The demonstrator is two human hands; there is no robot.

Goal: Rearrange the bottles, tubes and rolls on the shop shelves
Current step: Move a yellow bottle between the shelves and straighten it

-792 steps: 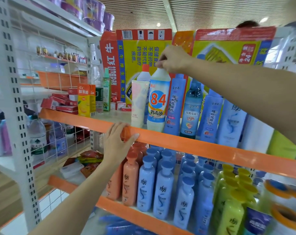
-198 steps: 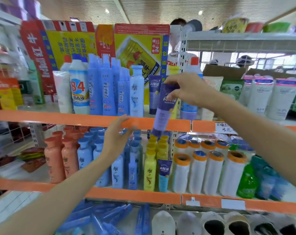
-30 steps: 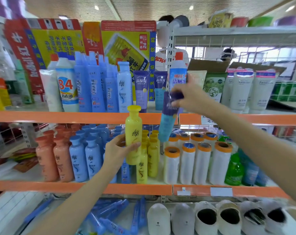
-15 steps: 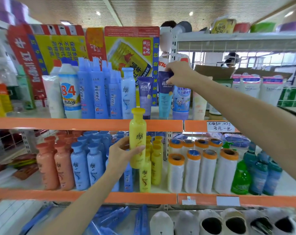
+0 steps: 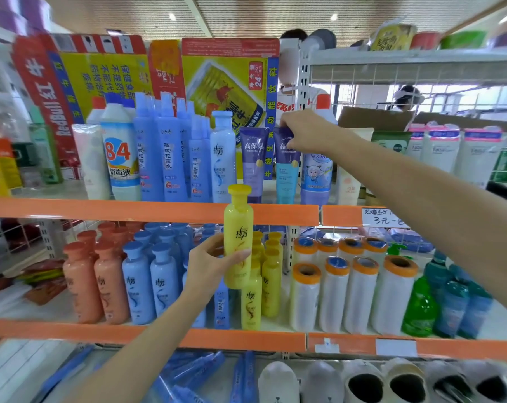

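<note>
My left hand (image 5: pixel 214 264) grips a yellow bottle (image 5: pixel 238 228) and holds it upright in front of the orange edge of the upper shelf (image 5: pixel 130 210). My right hand (image 5: pixel 307 132) is closed on the top of a purple-and-teal tube (image 5: pixel 287 173) that stands on the upper shelf beside a matching purple tube (image 5: pixel 255 164). More yellow bottles (image 5: pixel 271 283) stand on the middle shelf (image 5: pixel 217 338) behind my left hand. To their left are blue bottles (image 5: pixel 137 283) and orange bottles (image 5: pixel 80 283).
White rolls with orange caps (image 5: pixel 359 292) and green and teal bottles (image 5: pixel 420 306) fill the middle shelf's right side. The upper shelf holds an "84" bottle (image 5: pixel 120 158), tall blue bottles (image 5: pixel 170 152) and a cartoon-label bottle (image 5: pixel 317 175). Slippers (image 5: pixel 362 382) lie below.
My right hand carried the purple-and-teal tube up from in front of the shelf edge and stood it on the upper shelf. My left hand raised the yellow bottle slightly.
</note>
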